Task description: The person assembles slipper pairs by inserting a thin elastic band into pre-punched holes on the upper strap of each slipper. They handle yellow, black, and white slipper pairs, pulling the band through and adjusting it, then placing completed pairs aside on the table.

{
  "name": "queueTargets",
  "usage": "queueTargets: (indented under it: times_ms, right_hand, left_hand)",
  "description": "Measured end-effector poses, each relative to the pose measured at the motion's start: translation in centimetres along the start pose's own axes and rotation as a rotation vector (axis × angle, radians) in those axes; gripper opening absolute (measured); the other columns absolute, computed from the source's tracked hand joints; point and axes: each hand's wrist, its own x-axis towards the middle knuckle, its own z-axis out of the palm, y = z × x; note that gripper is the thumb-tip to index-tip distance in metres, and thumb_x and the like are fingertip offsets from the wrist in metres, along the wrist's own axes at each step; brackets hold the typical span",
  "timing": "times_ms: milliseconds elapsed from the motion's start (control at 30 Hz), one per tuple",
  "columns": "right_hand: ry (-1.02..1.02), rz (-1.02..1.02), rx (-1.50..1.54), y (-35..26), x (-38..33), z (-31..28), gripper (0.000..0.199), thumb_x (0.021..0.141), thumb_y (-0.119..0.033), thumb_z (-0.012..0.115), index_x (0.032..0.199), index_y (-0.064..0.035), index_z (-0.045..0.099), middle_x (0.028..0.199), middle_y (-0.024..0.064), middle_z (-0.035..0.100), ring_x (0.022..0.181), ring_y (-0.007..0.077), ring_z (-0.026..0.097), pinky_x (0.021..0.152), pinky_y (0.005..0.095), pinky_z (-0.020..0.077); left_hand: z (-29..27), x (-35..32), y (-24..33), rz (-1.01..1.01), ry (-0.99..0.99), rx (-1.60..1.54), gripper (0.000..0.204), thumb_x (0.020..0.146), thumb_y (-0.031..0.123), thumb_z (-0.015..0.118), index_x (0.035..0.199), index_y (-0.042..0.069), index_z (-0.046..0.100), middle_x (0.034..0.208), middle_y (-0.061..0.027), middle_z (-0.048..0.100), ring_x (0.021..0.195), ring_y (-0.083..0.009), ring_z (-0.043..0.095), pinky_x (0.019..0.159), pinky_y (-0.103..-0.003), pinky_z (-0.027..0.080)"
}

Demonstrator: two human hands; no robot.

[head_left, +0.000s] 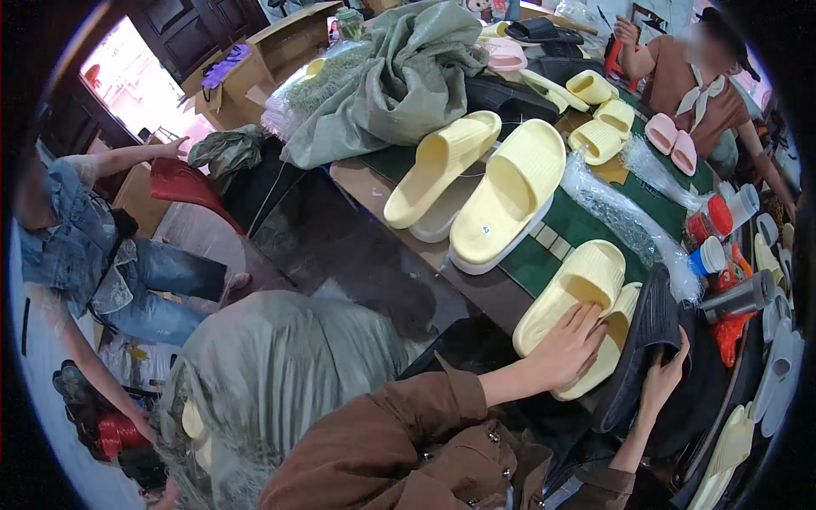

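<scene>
My left hand (pixel 571 344) is covering much of a pair of pale yellow slides (pixel 551 314) lying at the worktop's near edge — its palm is hiding part of the second slide, and the edge beneath them is disappearing behind my arm. The worktop (pixel 531 282) is showing green, its right side crowded with plastic wrap (pixel 625 217) and jars. My right hand (pixel 665 378) is tucking partly out of sight behind a black slide (pixel 625 374), so some of its fingers I am not seeing. The dark pile below is blurring into shadow, and the grey-green bundle (pixel 285 365) at lower left is blocking a co-worker's lower hand.

My left forearm is reaching across from a brown sleeve (pixel 382 425), the fingers lying nearly straight and close together, half open; whether they are gripping or only resting on the slides, I cannot tell. My right wrist is rising from below, the fingers bending partly closed around the black slide near its strap and holding it tilted on its side.

On a larger yellow slide (pixel 510 191), further left along the near edge, a small blue mark (pixel 485 229) is sitting at the heel — too tiny for reading.
</scene>
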Motion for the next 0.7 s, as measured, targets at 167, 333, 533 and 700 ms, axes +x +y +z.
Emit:
queueTargets:
  times_ms: [167, 333, 533, 700]
  right_hand:
    - [-0.012, 0.064, 0.047, -1.2, -0.1, -0.1, 0.047, 0.089, 0.006, 0.054, 0.133, -0.0080, 0.046, 0.118, 0.0236, 0.060, 0.113, 0.0308, 0.059, 0.095, 0.0357, 0.0431]
    - [0.015, -0.005, 0.107, -0.2, 0.0, 0.0, 0.047, 0.091, 0.006, 0.053, 0.134, -0.0107, 0.047, 0.115, 0.0218, 0.062, 0.108, 0.0255, 0.060, 0.092, 0.0327, 0.0436]
    - [0.032, 0.045, 0.134, -0.9, -0.3, 0.2, 0.046, 0.092, 0.006, 0.050, 0.135, -0.0105, 0.048, 0.104, 0.0149, 0.064, 0.089, 0.0154, 0.058, 0.078, 0.0254, 0.0444]
    - [-0.014, 0.069, 0.155, -0.7, -0.7, 0.5, 0.046, 0.091, 0.007, 0.049, 0.134, -0.0090, 0.048, 0.106, 0.0157, 0.064, 0.092, 0.0167, 0.059, 0.080, 0.0260, 0.0447]
  left_hand:
    - [0.5, 0.0, -0.4, 0.018, -0.006, 0.037, 0.052, 0.076, 0.020, 0.067, 0.120, -0.004, 0.052, 0.128, -0.0242, 0.043, 0.123, -0.0377, 0.043, 0.108, -0.046, 0.032]
    - [0.5, 0.0, -0.6, 0.038, -0.016, 0.079, 0.053, 0.076, 0.022, 0.068, 0.120, -0.003, 0.052, 0.127, -0.0236, 0.043, 0.123, -0.0371, 0.043, 0.108, -0.046, 0.033]
    - [0.4, 0.1, -1.5, 0.059, -0.017, 0.087, 0.051, 0.075, 0.021, 0.068, 0.119, -0.001, 0.053, 0.127, -0.0227, 0.043, 0.122, -0.0371, 0.044, 0.107, -0.045, 0.035]
    - [-0.6, 0.2, -3.0, 0.080, 0.008, 0.080, 0.050, 0.075, 0.019, 0.068, 0.119, 0.000, 0.052, 0.126, -0.0226, 0.043, 0.120, -0.0376, 0.045, 0.105, -0.046, 0.036]
